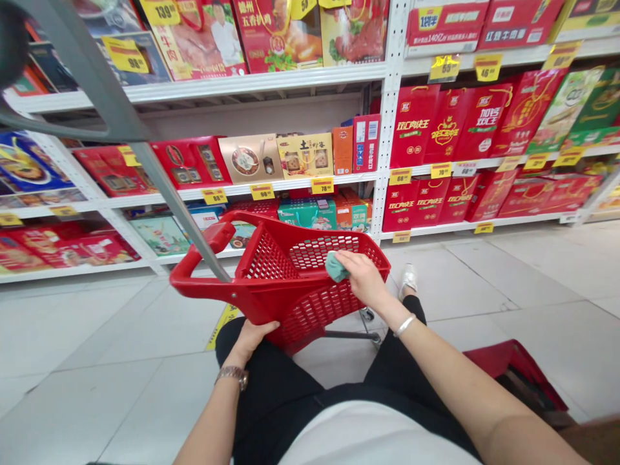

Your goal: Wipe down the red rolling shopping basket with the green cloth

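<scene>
THING: one crumpled teal cloth [336, 267] lay under right hand [363, 279], on far rim of one red plastic mesh basket [256, 294]; basket long axis ran left to right | RIGHT: fingers loosely closed, holding cloth; nearer hand | LEFT: left hand [252, 339] curled on near rim; cloth well apart | FAR: white metal shelves [387, 116] with many red gift boxes [411, 126]

1. Bright, even light throughout, seemingly from overhead, with no lamp in view.
2. Only soft, faint shadows under the shelves [242, 87] and the basket [310, 310].
3. Pale sheen across the floor [121, 323], without harsh glare.
4. Strong wide-angle bowing toward the edges.
5. Dark blob [10, 45], out of focus, in the top-left corner.
6. Crisp detail through the centre, without motion blur.
</scene>
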Motion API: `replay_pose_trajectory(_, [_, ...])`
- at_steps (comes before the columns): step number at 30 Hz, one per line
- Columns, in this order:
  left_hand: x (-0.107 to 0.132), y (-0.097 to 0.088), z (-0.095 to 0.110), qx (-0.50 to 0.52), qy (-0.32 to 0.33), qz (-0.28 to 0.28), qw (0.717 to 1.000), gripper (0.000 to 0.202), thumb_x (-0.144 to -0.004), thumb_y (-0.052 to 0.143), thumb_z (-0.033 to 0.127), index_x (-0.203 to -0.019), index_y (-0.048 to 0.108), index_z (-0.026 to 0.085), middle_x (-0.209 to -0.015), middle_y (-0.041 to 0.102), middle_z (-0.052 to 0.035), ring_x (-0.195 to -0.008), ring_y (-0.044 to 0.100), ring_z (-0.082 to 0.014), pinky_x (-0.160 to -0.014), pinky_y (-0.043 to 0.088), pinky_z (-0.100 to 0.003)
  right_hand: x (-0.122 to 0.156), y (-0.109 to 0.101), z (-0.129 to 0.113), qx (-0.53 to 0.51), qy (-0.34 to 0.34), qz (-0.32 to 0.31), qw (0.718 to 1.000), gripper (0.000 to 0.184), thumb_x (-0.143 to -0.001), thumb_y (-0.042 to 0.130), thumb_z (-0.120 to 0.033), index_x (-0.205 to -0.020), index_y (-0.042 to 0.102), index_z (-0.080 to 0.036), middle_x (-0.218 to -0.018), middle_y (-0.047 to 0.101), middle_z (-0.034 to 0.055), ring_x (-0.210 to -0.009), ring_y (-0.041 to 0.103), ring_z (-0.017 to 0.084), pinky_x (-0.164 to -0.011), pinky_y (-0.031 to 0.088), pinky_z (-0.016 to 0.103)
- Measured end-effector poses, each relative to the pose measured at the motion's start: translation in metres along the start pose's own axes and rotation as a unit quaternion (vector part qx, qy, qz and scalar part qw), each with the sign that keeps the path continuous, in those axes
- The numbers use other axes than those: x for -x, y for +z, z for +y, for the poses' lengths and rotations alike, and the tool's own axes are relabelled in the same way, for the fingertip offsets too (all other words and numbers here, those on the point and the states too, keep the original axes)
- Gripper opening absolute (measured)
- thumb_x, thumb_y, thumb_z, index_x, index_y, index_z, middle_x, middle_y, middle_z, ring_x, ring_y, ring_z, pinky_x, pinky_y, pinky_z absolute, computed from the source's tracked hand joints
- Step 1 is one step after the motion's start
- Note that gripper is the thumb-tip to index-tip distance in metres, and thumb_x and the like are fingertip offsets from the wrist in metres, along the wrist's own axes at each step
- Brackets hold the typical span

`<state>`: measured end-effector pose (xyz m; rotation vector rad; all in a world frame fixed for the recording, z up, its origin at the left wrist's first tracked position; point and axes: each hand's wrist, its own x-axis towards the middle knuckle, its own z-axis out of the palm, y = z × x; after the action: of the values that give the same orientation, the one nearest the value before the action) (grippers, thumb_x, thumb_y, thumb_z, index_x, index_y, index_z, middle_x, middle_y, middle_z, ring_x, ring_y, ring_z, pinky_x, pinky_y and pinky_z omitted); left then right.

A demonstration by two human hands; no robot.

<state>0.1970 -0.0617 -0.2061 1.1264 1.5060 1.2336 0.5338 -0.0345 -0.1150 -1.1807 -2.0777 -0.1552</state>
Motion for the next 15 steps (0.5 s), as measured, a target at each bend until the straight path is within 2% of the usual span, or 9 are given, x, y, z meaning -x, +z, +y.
replay_pose_trajectory(3, [0.000, 0.000, 0.000, -0.025, 0.000, 0.005, 1.000, 0.050, -0.055, 0.090, 0.023, -0.102, 0.076, 0.013, -0.109, 0.081, -0.0145, -0.105, 0.076, -0.0316, -0.101, 0.059, -0.045, -0.015, 0.021, -0.037, -0.031, -0.063, -0.043, 0.997, 0.071, -0.084, 0.044, 0.005, -0.147, 0.058, -0.023, -0.149, 0.062, 0.0074, -0.127, 0.058, 0.022, -0.107, 0.048, 0.040])
replay_pose_trajectory(6, [0.002, 0.002, 0.002, -0.060, -0.004, 0.023, 0.998, 0.044, -0.059, 0.089, 0.024, -0.098, 0.074, 0.013, -0.105, 0.082, -0.0151, -0.099, 0.077, -0.0314, -0.096, 0.061, -0.044, -0.018, 0.027, -0.050, -0.010, -0.063, -0.086, 0.994, 0.071, -0.082, 0.049, 0.006, -0.146, 0.058, -0.024, -0.147, 0.063, 0.0066, -0.123, 0.059, 0.023, -0.103, 0.049, 0.041])
replay_pose_trajectory(8, [0.006, 0.005, 0.003, -0.091, -0.004, 0.056, 0.994, 0.047, -0.062, 0.088, 0.025, -0.105, 0.072, 0.013, -0.109, 0.081, -0.0151, -0.103, 0.076, -0.0313, -0.098, 0.060, -0.043, -0.016, 0.023, -0.045, 0.008, -0.043, -0.106, 0.993, 0.070, -0.081, 0.051, 0.005, -0.144, 0.059, -0.025, -0.145, 0.064, 0.0065, -0.120, 0.060, 0.024, -0.101, 0.049, 0.041])
replay_pose_trajectory(10, [0.011, 0.010, 0.004, -0.129, -0.009, 0.109, 0.986, 0.062, -0.066, 0.087, 0.030, -0.122, 0.065, 0.014, -0.118, 0.078, -0.0167, -0.112, 0.074, -0.0327, -0.101, 0.057, -0.044, -0.014, 0.014, -0.033, 0.023, -0.018, -0.127, 0.991, 0.067, -0.083, 0.051, 0.004, -0.141, 0.061, -0.026, -0.142, 0.066, 0.0064, -0.116, 0.062, 0.024, -0.100, 0.049, 0.040])
replay_pose_trajectory(13, [0.018, 0.019, 0.005, -0.187, -0.028, 0.177, 0.966, 0.089, -0.070, 0.085, 0.039, -0.145, 0.045, 0.014, -0.128, 0.073, -0.0234, -0.119, 0.071, -0.0386, -0.103, 0.054, -0.050, -0.013, -0.001, -0.013, 0.045, 0.022, -0.165, 0.985, 0.062, -0.084, 0.052, 0.002, -0.137, 0.065, -0.028, -0.138, 0.069, 0.0058, -0.113, 0.064, 0.023, -0.097, 0.049, 0.037])
replay_pose_trajectory(15, [0.020, 0.024, 0.006, -0.215, -0.037, 0.193, 0.957, 0.094, -0.074, 0.081, 0.043, -0.151, 0.036, 0.013, -0.129, 0.070, -0.0274, -0.120, 0.070, -0.0416, -0.103, 0.053, -0.053, -0.014, -0.010, -0.003, 0.058, 0.049, -0.192, 0.978, 0.060, -0.084, 0.054, 0.002, -0.134, 0.067, -0.029, -0.135, 0.069, 0.0055, -0.112, 0.065, 0.023, -0.096, 0.048, 0.036])
